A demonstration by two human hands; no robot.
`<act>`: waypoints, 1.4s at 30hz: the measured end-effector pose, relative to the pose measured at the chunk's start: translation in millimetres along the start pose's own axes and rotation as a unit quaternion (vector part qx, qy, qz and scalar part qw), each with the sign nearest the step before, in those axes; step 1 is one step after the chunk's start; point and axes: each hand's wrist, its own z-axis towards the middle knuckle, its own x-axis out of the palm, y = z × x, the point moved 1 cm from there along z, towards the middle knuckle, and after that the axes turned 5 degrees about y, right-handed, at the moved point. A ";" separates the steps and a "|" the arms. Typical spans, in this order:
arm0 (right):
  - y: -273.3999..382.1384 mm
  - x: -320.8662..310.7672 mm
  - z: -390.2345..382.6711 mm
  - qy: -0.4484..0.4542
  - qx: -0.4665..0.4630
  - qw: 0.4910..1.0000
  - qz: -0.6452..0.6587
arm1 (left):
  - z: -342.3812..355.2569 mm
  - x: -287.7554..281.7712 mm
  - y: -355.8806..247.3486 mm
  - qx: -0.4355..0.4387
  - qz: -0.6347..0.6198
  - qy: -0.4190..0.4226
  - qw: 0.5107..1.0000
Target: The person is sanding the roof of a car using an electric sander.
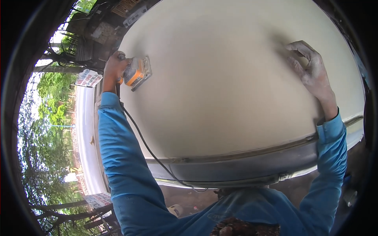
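My left hand [113,70] is wrapped round an orange and grey electric sheet sander [135,74]. The sander's flat pad faces the left part of a large, smooth, cream-coloured vehicle panel [220,86]. A dark cord [147,146] trails from beside my left wrist, along the sleeve and over the panel's near edge. Over on the right side, my right hand [313,73], pale with dust, has its bent fingers and thumb apart and holds nothing. Its fingertips are at the panel surface; whether they press on it I cannot tell.
Along the panel's near side runs a dark rail [236,156], with a grey body section [220,171] below it. Lettered signs [88,78], trees and a pale road [87,129] lie to the left. Dark clutter [104,31] stands at the far left.
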 end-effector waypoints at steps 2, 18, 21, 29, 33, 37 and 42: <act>-2.2 0.7 -1.7 0.006 -0.004 1.000 0.007 | -18.1 2.0 36.9 -0.023 0.003 -0.007 1.000; -10.6 3.8 -1.6 0.018 -0.043 0.999 0.013 | -117.7 0.7 100.5 -0.116 -0.089 0.002 0.989; -2.2 8.3 4.2 0.035 -0.067 0.996 0.049 | -105.5 -6.6 62.7 0.020 -0.168 0.027 0.985; -7.2 6.8 2.6 0.021 -0.071 0.996 0.040 | -99.8 8.0 -129.8 0.183 -0.215 0.080 0.956; -4.7 -0.9 -0.7 0.009 -0.062 0.997 0.032 | -92.4 6.2 -161.0 0.224 -0.073 0.015 0.972; -10.9 3.9 -4.8 0.024 -0.050 0.997 0.049 | -78.6 11.9 -148.6 0.161 -0.048 0.018 0.986; -10.0 4.2 3.0 -0.001 -0.068 0.997 0.046 | -84.7 1.0 -115.9 0.188 -0.076 0.000 0.979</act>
